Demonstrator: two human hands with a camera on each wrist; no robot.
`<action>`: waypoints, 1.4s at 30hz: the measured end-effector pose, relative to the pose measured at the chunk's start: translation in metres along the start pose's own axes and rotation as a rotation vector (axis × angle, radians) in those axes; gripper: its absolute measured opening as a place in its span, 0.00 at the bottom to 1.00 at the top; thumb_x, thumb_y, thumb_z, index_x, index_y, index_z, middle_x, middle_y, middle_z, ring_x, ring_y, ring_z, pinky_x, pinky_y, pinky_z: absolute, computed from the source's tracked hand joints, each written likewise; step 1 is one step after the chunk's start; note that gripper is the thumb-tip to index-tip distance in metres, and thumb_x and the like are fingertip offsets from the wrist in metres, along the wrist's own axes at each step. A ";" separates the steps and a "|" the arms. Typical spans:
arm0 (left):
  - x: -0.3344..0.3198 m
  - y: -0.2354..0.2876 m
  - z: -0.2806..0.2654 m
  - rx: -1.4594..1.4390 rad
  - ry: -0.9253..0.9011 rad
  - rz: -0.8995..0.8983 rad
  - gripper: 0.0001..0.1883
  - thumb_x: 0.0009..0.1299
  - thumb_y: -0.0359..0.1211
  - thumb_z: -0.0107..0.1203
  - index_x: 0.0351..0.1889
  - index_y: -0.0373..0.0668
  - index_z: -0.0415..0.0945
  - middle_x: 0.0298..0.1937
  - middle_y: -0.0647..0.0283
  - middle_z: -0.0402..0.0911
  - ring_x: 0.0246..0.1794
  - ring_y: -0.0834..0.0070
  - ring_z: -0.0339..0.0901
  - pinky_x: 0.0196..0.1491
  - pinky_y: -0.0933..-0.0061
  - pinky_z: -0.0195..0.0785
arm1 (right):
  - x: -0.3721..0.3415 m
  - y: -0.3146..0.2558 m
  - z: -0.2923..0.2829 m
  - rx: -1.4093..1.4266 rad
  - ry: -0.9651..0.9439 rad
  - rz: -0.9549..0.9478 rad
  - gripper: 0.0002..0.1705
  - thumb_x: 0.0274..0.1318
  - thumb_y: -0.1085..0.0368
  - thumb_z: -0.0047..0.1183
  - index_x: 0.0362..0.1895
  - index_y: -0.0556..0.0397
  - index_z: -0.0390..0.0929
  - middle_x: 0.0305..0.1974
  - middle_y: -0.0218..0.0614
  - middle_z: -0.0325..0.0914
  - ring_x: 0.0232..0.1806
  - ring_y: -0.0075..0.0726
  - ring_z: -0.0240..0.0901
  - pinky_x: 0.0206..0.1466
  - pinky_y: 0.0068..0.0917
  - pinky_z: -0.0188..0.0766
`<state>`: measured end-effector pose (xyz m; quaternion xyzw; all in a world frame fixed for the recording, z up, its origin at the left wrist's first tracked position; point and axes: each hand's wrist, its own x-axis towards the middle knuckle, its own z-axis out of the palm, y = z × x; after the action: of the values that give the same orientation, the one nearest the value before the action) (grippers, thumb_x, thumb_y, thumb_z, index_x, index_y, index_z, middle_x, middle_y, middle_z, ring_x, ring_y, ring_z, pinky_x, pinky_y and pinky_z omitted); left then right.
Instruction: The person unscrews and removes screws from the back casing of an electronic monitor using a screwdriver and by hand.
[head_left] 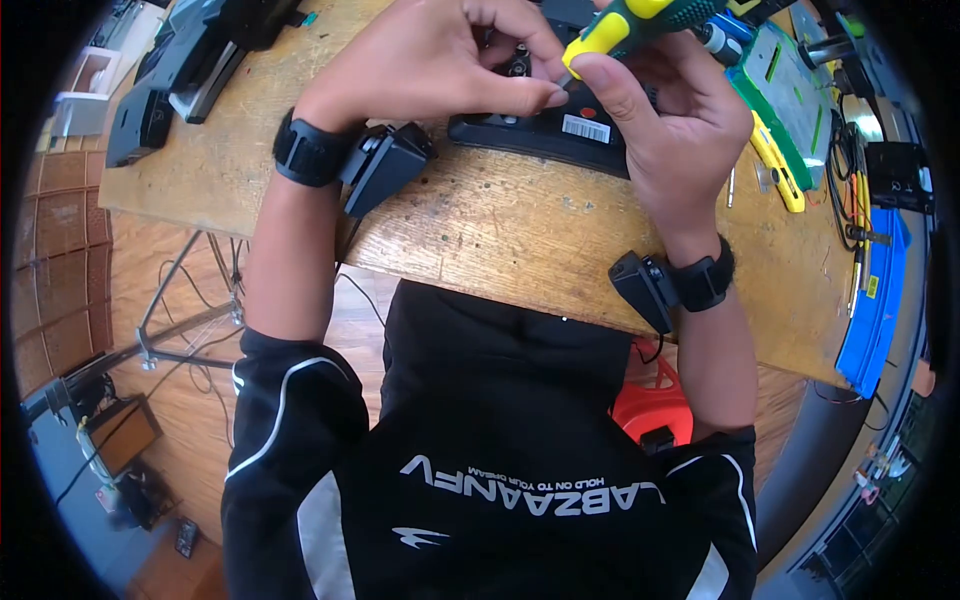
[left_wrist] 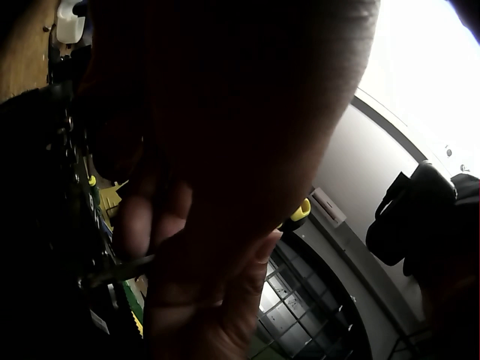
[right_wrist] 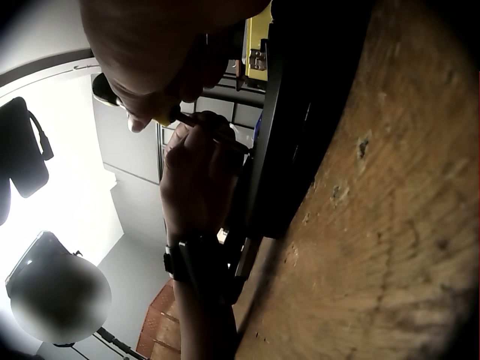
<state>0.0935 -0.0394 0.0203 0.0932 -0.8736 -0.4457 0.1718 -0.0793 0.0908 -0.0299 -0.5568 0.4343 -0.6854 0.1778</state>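
Beyond the near edge of a worn wooden bench (head_left: 500, 230): black electronic device (head_left: 540, 143), lying on the wood, barcode label (head_left: 587, 128) upward.
Left hand (head_left: 430, 70): narrow pinch about the shaft, low down. Right hand (head_left: 690, 125): fingers round the yellow-and-green screwdriver (head_left: 600, 40), thumb against the handle. Tip at the device; seating in a screw head, cannot tell. For sound handling, by judgement: shaft square to the casing, pressure straight down its line, short slow turns from the right, left pinch light enough for free spin. Chief risk: tilt, hence slipping and a scored casing. Apart, farther right: yellow utility knife (head_left: 778, 165).
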 end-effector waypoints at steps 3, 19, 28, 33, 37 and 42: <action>0.002 -0.001 0.000 -0.031 -0.006 0.024 0.08 0.63 0.31 0.72 0.35 0.37 0.88 0.24 0.73 0.80 0.22 0.90 0.66 0.24 0.83 0.55 | -0.001 -0.015 0.003 -0.159 -0.007 0.035 0.23 0.54 0.68 0.74 0.51 0.67 0.82 0.41 0.36 0.85 0.40 0.25 0.82 0.43 0.20 0.79; 0.000 -0.005 0.002 -0.134 -0.062 0.017 0.05 0.65 0.26 0.69 0.31 0.36 0.83 0.23 0.74 0.72 0.24 0.89 0.62 0.26 0.82 0.54 | -0.001 0.002 -0.004 -0.212 -0.120 -0.025 0.21 0.54 0.69 0.74 0.51 0.63 0.82 0.50 0.39 0.84 0.50 0.29 0.81 0.58 0.27 0.76; 0.000 -0.004 0.007 -0.100 -0.046 0.010 0.14 0.66 0.30 0.70 0.24 0.35 0.76 0.23 0.74 0.67 0.22 0.87 0.58 0.25 0.77 0.47 | 0.005 -0.009 -0.001 -0.197 -0.171 -0.022 0.21 0.59 0.58 0.61 0.52 0.57 0.84 0.47 0.35 0.80 0.43 0.29 0.73 0.52 0.26 0.69; 0.000 -0.004 0.005 -0.032 0.028 0.044 0.10 0.59 0.31 0.74 0.31 0.36 0.84 0.21 0.69 0.74 0.21 0.84 0.65 0.25 0.77 0.57 | 0.001 -0.010 0.002 -0.206 -0.124 0.009 0.21 0.47 0.63 0.77 0.44 0.56 0.84 0.48 0.37 0.82 0.50 0.32 0.78 0.51 0.26 0.73; 0.001 -0.006 0.005 -0.029 0.062 0.050 0.10 0.60 0.31 0.74 0.30 0.36 0.84 0.20 0.70 0.72 0.21 0.84 0.64 0.25 0.78 0.57 | 0.006 -0.012 0.003 -0.210 -0.145 -0.050 0.22 0.52 0.61 0.72 0.49 0.57 0.83 0.50 0.37 0.81 0.51 0.34 0.77 0.52 0.28 0.73; 0.000 -0.002 0.002 0.008 0.006 0.026 0.09 0.62 0.30 0.73 0.26 0.37 0.84 0.19 0.71 0.71 0.19 0.86 0.60 0.23 0.77 0.49 | 0.005 -0.009 0.000 -0.102 -0.146 0.045 0.17 0.57 0.62 0.61 0.49 0.57 0.83 0.51 0.37 0.81 0.52 0.34 0.77 0.53 0.30 0.72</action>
<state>0.0927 -0.0389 0.0181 0.0839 -0.8759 -0.4399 0.1796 -0.0790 0.0920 -0.0194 -0.6039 0.4669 -0.6156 0.1957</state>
